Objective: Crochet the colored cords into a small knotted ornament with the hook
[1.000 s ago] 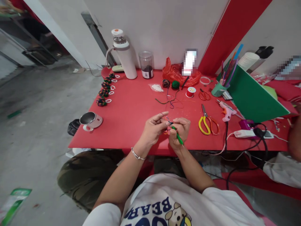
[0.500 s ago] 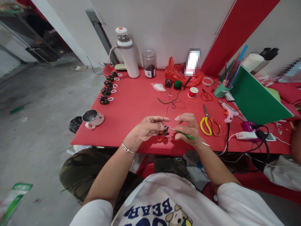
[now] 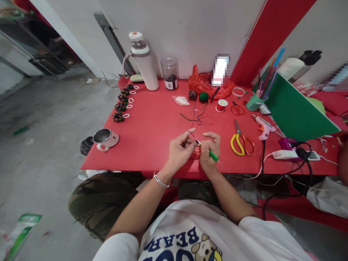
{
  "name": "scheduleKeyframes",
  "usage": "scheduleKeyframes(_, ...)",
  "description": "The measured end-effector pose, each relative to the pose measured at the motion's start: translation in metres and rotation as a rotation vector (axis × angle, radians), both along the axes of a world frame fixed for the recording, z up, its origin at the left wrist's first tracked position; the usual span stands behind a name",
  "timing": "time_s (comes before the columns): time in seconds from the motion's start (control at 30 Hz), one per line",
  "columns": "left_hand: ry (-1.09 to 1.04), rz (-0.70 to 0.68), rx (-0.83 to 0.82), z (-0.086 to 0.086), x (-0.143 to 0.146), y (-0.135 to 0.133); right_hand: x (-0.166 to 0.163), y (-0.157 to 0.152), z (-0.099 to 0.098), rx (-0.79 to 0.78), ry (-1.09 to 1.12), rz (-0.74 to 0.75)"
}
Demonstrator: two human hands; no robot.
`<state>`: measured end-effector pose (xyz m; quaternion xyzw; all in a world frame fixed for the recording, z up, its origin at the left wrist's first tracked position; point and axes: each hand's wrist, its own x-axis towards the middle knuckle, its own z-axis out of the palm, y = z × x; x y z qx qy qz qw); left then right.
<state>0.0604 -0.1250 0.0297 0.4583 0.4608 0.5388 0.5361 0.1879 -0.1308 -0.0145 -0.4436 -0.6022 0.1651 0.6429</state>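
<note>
My right hand (image 3: 210,151) grips a green-handled crochet hook (image 3: 212,155) whose metal tip points up and left toward my left hand (image 3: 179,148). The left hand's thumb and fingers pinch a small multicoloured crochet piece (image 3: 196,154), with its index finger stretched out over the yarn. Both hands meet just above the near edge of the red table (image 3: 152,127). Thin coloured yarn strands (image 3: 199,117) run from the work back to small yarn balls (image 3: 198,96). Most of the crochet piece is hidden behind my fingers.
Yellow and orange scissors (image 3: 240,141), a pink glue gun (image 3: 262,127) and a power strip with cables (image 3: 292,155) lie to the right. At the left stand a steel cup (image 3: 104,138), finished crochet rings (image 3: 121,106) and a white flask (image 3: 144,61). A green board (image 3: 295,110) leans far right.
My hands, spread apart half a second ago with the hook lying nearly level, have come back together. The hook now stands steeper, its tip at the left fingers.
</note>
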Motion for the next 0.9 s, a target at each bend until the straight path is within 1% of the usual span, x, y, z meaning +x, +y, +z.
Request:
scheduleKeyframes(0.07,0.038,0.062,0.040,-0.003,0.006,-0.004,-0.005,-0.001,-0.003,0.077,-0.061,-0.101)
scheduleKeyframes(0.13,0.029,0.070,0.037,0.000,0.005,-0.006,-0.006,0.001,-0.006,0.110,-0.093,-0.127)
scheduleKeyframes(0.17,0.003,0.050,0.019,0.002,0.002,-0.006,-0.006,0.001,-0.008,0.114,-0.094,-0.125)
scheduleKeyframes(0.23,-0.094,-0.045,-0.050,0.008,-0.006,-0.005,-0.003,0.002,-0.012,0.098,-0.075,-0.106)
scheduleKeyframes(0.33,-0.279,-0.274,-0.221,0.016,-0.020,-0.003,0.004,0.001,-0.013,0.069,-0.070,-0.016)
scheduleKeyframes(0.4,-0.333,-0.317,-0.271,0.018,-0.025,-0.002,0.008,0.000,-0.009,0.055,-0.102,0.042)
scheduleKeyframes(0.5,-0.305,-0.251,-0.238,0.015,-0.026,-0.001,0.010,0.002,0.001,0.040,-0.107,0.062)
scheduleKeyframes(0.6,-0.279,-0.196,-0.182,0.011,-0.024,0.000,0.006,0.005,0.007,-0.039,-0.063,0.098)
scheduleKeyframes(0.7,-0.285,-0.152,-0.147,0.007,-0.023,0.000,-0.001,0.007,0.006,-0.161,0.046,0.143)
scheduleKeyframes(0.8,-0.262,-0.103,-0.126,0.006,-0.025,0.000,-0.005,0.005,0.004,-0.306,0.135,0.145)
scheduleKeyframes(0.9,-0.225,-0.106,-0.121,0.005,-0.025,0.000,-0.005,0.003,0.007,-0.470,0.184,0.192)
